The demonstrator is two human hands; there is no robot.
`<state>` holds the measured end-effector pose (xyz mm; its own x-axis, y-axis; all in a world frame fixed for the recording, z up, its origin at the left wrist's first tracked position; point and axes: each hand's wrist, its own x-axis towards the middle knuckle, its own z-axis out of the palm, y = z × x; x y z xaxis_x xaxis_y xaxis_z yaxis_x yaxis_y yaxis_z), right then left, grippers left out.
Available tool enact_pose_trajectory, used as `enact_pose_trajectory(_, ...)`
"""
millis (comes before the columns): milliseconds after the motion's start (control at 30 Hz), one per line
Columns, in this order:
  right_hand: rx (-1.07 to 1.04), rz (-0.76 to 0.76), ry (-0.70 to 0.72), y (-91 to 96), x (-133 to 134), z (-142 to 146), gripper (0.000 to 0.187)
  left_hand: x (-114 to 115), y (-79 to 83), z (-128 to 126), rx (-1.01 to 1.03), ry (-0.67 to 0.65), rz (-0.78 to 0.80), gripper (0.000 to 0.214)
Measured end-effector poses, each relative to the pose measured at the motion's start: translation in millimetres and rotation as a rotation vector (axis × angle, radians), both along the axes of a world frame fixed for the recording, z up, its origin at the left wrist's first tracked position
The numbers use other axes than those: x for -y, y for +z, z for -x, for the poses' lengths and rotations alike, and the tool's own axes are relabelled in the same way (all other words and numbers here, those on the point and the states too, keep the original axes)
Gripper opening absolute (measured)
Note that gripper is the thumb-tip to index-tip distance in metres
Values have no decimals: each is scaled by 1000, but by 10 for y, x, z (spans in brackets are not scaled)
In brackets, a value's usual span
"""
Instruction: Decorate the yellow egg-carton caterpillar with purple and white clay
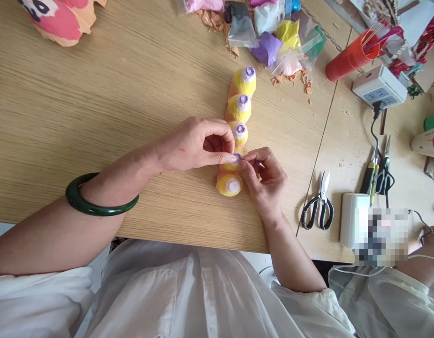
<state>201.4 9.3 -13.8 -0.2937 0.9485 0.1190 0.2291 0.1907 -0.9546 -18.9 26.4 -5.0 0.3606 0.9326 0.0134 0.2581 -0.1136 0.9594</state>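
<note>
A strip of egg carton (244, 85) lies lengthwise away from me on the table, its bumps painted yellow with white clay tops. Purple clay rings sit on the three farthest bumps. The nearest bump carries just a flat white patch. Over the second-nearest bump, both hands meet at a thin purple clay strip (237, 157) bent around the white top. My left hand (199, 143), thumb and forefinger closed, presses it from the left. My right hand (266, 180) pinches its right side, its other fingers curled with a bit of purple showing between them.
Bags of coloured clay (268, 47) and brown scraps lie at the back. To the right are black-handled scissors (318, 202), a white box (352, 220), a power strip (380, 87) and a red cup (352, 54). A painted carton piece (67, 23) is far left. Another person sits at right.
</note>
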Motion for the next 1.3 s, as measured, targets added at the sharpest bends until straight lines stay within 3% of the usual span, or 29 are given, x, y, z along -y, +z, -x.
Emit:
enact_pose_trajectory(300, -95, 81, -11, -10, 1, 35, 23, 3, -14, 0, 34, 7, -3, 21)
enact_pose_trajectory(500, -22, 41, -73, 14, 10, -8, 32, 6, -17, -6, 48, 7, 0, 19)
enact_pose_trajectory(800, 70, -58, -82, 14, 64, -45, 26, 4, 23, -3, -6, -3, 1, 20)
enact_pose_trajectory(1033, 154, -268, -62, 25, 65, -16, 15, 9, 6, 5, -23, -3, -9, 19)
enact_pose_trajectory(1300, 326, -526, -5, 7, 19, -53, 15, -9, 7, -8, 55, -20, -24, 22)
